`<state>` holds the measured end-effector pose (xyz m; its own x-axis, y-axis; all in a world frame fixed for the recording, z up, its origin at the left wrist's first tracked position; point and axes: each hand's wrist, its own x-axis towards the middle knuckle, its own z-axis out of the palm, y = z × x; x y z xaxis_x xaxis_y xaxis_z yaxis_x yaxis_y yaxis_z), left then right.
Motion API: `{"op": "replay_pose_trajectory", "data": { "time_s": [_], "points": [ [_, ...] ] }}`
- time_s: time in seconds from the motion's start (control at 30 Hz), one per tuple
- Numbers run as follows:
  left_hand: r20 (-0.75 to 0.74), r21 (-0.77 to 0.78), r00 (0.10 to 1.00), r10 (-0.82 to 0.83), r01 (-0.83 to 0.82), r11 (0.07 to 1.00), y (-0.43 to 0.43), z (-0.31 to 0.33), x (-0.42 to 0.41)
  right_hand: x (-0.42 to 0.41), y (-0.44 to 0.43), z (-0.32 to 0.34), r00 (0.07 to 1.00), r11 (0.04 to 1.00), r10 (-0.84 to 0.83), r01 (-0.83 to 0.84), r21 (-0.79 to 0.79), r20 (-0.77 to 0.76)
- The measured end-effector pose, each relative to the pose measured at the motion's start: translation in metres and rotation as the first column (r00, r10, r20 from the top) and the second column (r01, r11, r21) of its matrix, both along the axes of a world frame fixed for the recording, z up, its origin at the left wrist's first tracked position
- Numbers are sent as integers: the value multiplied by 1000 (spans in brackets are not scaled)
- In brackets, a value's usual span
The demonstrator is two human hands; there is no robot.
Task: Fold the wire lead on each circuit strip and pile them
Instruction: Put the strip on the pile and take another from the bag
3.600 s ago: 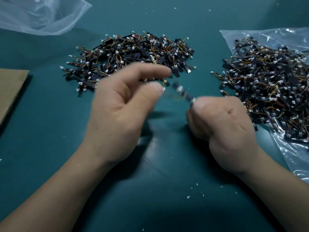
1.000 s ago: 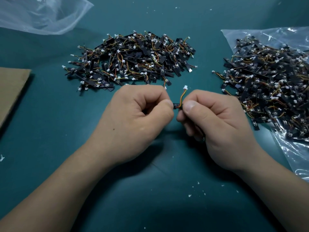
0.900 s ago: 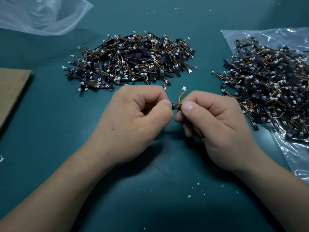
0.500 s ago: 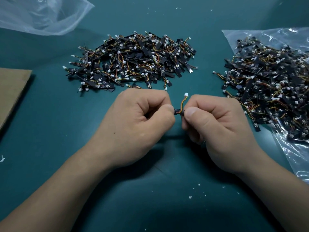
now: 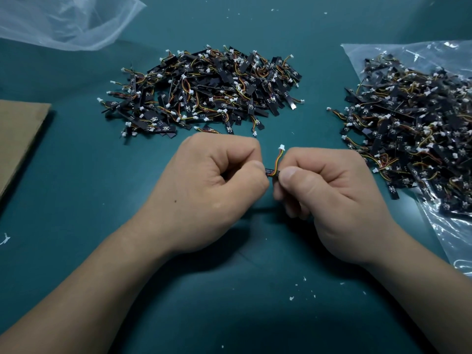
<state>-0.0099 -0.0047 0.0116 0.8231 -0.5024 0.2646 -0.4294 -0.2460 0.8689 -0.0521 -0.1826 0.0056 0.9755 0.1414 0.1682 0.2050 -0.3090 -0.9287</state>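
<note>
Teal mat, strip pile centre, strips on plastic right, cardboard left

A dark teal table top carries everything. Toward its far middle a loose pile of circuit strips lies straight on the surface. To the right a clear plastic bag lies flat under a second heap of strips; a few at the heap's left edge reach past the bag onto the table. A crumpled clear bag sits at the far left, brown cardboard at the left edge, and white specks dot the near side
</note>
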Motion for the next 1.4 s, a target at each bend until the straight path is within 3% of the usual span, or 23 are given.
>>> {"op": "replay_pose_trajectory", "data": {
  "time_s": [0.33,0.63,0.73,0.93,1.0,1.07,1.13,1.2,1.3,1.4],
  "points": [
    [0,-23,1000,-1,1,1000,0,0,1,0,-1,0,999,999,-5,7,-49,38],
    [-83,-116,996,-24,14,993,2,1,4,-1,0,0,999,1000,29,-29,8,28],
    [-40,-115,999,-23,19,993,1,1,2,-1,-1,0,998,997,64,-63,48,-7],
    [51,-242,936,347,-326,914,3,-3,9,0,-2,-1,1000,1000,-5,5,15,-24],
    [90,-184,882,462,-442,878,6,-3,13,1,1,-1,998,997,-66,66,31,8],
    [144,-48,846,513,-512,858,7,-4,13,3,2,-1,978,969,-198,186,165,60],
    [217,157,839,499,-535,830,5,-6,12,7,-2,1,929,881,-361,313,356,78],
    [281,337,835,473,-547,767,4,-9,12,11,-8,1,890,800,-455,396,450,26],
    [338,443,821,460,-570,692,4,-14,12,11,-8,-1,907,840,-420,386,381,6],
    [367,444,809,460,-586,678,5,-16,14,6,-1,-3,948,919,-314,290,266,50]
  ]
}}
